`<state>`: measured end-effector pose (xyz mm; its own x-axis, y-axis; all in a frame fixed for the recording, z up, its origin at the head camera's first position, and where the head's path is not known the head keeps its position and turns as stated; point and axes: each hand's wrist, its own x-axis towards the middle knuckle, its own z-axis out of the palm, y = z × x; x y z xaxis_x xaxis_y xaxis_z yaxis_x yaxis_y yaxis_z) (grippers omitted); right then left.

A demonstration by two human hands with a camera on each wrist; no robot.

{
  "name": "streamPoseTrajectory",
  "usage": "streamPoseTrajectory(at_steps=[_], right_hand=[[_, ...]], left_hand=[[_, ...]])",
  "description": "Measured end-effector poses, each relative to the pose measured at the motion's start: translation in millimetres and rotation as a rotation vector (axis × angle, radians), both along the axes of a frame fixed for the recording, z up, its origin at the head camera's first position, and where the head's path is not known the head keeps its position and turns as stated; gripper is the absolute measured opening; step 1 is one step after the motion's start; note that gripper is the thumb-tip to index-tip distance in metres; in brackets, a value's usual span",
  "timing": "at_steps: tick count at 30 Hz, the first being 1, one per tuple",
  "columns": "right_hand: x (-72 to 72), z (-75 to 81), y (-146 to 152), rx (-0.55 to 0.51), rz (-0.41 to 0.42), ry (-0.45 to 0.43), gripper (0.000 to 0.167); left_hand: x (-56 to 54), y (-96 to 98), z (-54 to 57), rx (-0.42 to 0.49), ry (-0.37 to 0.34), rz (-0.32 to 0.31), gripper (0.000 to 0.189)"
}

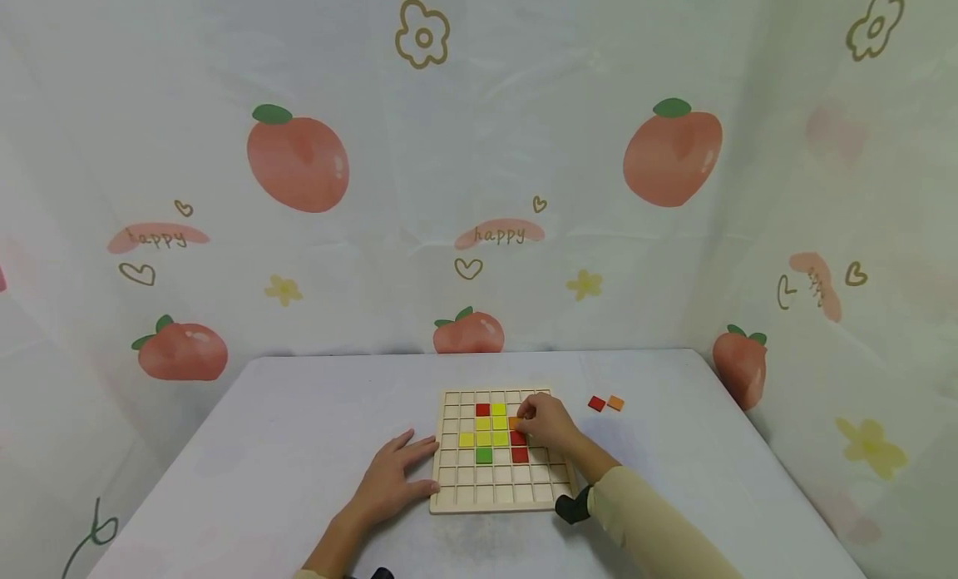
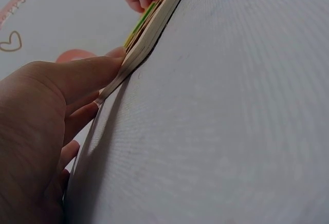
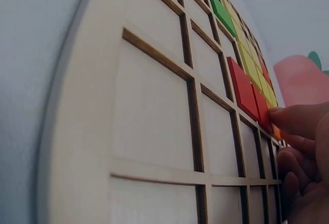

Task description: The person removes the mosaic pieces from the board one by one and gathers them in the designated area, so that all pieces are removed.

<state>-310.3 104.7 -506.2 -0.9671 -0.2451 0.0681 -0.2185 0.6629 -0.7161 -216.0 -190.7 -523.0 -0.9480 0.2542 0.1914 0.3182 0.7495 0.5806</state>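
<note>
Orange tile (image 1: pixel 513 423) at the right hand's fingertips, in the far half of the wooden grid board (image 1: pixel 503 474), which lies flat on the white table (image 1: pixel 299 462). Governing relation: the tile is immediately left of the right hand (image 1: pixel 552 421), which reaches in over the board's right side and is much the nearer hand; the left hand (image 1: pixel 392 472) is several columns away, left and nearer. Tile sits in line with a column of two red tiles (image 1: pixel 520 455) on its near side, and borders the yellow tiles (image 1: pixel 482 438) on its left. Its visible part squares up with the grid; partly covered, it shows no long axis and no pointing end. Board looks about square, sides running near to far. Hands well apart. Left: fingers spread, fingertips and thumb touching the board's left edge. Right: fingers bent, thumb and forefinger close together at the tile — pinching or merely pressing, cannot tell. Two loose tiles, red (image 1: pixel 596 403) and orange (image 1: pixel 615 403), lie on the table, right of the board.
</note>
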Motion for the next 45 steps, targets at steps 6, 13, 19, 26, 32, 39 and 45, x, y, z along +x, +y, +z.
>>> streamPoseTrajectory(at_steps=[6, 13, 19, 26, 32, 39, 45], right_hand=[[2.8, -0.1, 3.7, -0.034, 0.025, 0.005, 0.017], [4.8, 0.7, 7.7, -0.098, 0.065, -0.037, 0.021], [5.6, -3.2, 4.9, -0.111, 0.079, -0.022, 0.018], [10.3, -3.8, 1.7, -0.134, 0.062, 0.024, 0.015], [12.8, -3.6, 2.5, -0.177, 0.047, 0.043, 0.013], [14.9, -1.2, 5.5, -0.225, 0.004, 0.013, 0.013], [14.4, -2.3, 9.8, -0.230, -0.023, 0.024, 0.013]], left_hand=[[-0.3, 1.3, -0.5, -0.010, -0.001, -0.003, 0.065], [-1.9, 0.4, -1.8, -0.013, 0.006, 0.010, 0.067], [-2.8, -0.1, -3.7, -0.028, -0.002, 0.010, 0.069], [-3.0, -0.5, -4.5, -0.019, -0.001, 0.010, 0.068], [-2.2, 0.5, -3.4, -0.021, 0.000, 0.013, 0.068], [-1.5, 1.8, -2.0, -0.030, -0.019, 0.023, 0.068], [-1.3, 2.1, -0.9, -0.029, -0.018, 0.023, 0.068]])
